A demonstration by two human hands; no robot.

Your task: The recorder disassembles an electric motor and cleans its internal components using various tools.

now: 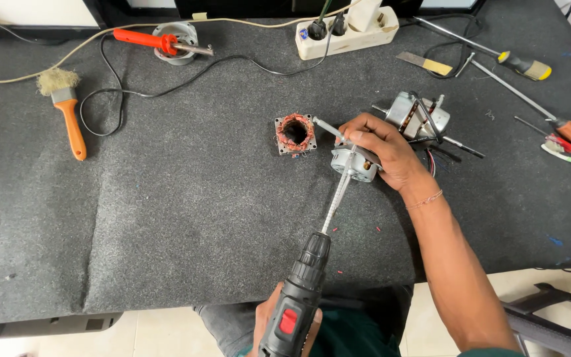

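**Bench notes: drill on the small motor housing**

My left hand [285, 317] was wrapped around the grip of the black cordless drill with a red switch [299, 301], held low at the table's near edge. Its long silver bit [337, 195] ran up to the round grey metal motor housing [350, 165], which sat on the dark grey felt-covered table [166, 198], just right of centre.

My right hand [381, 149] was clamped over the housing from above, fingers pressing it down; a steel shaft [325, 125] poked out past my fingertips.

Judged the housing rigid, compact and fairly heavy for its size, smooth enough to spin under torque. Best hold seemed the outer rim, clear of the bit.

The square copper-wound stator [295, 133] lay just left, apart from it. I judged its windings fragile; lift by the laminated corners only. A second grey motor assembly [418, 116] rested behind my right hand.
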